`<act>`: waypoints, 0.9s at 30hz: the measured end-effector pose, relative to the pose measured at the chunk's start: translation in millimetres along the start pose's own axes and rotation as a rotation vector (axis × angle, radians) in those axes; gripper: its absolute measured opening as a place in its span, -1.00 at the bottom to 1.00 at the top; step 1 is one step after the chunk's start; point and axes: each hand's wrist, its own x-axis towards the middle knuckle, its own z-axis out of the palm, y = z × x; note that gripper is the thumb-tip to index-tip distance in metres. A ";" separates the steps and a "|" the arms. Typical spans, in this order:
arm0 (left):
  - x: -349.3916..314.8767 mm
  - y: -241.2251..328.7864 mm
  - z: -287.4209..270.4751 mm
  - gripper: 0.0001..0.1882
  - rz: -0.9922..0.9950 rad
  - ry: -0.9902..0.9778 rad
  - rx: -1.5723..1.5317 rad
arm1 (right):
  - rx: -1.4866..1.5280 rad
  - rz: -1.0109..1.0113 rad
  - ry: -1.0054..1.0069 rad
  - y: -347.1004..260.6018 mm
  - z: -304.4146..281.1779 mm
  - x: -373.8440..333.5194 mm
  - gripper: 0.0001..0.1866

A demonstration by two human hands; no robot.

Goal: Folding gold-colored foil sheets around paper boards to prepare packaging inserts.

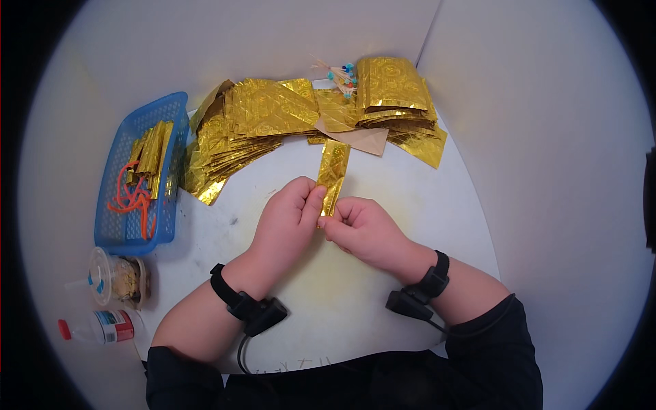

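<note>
A narrow folded strip of gold foil paper stands out between my two hands over the middle of the white table. My left hand is closed on its left edge, with the thumb lying along the foil. At the strip's lower end, my right hand pinches it between thumb and curled fingers. Beyond the hands, a fanned stack of gold foil sheets lies at the far left. Another thick gold stack sits at the far right, and a brown-backed sheet shows between them.
At the left, a blue perforated basket holds folded gold strips and orange-red cords. Nearer me are a clear plastic tub and a bottle with a red cap. A small blue-tipped bundle lies by the stacks. Pale walls enclose the table.
</note>
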 end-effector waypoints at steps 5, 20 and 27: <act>-1.0 -0.5 -3.1 -0.71 -0.031 0.055 -0.040 | 0.174 0.096 -0.001 -9.8 6.5 -2.2 -0.67; -7.0 5.4 -5.4 -0.73 -0.041 -0.111 -0.086 | 0.177 0.007 0.146 -0.9 -9.3 3.4 -0.69; -8.3 7.3 -7.0 -0.70 -0.089 -0.219 -0.019 | 0.194 -0.120 0.284 -0.3 -18.6 8.2 -0.71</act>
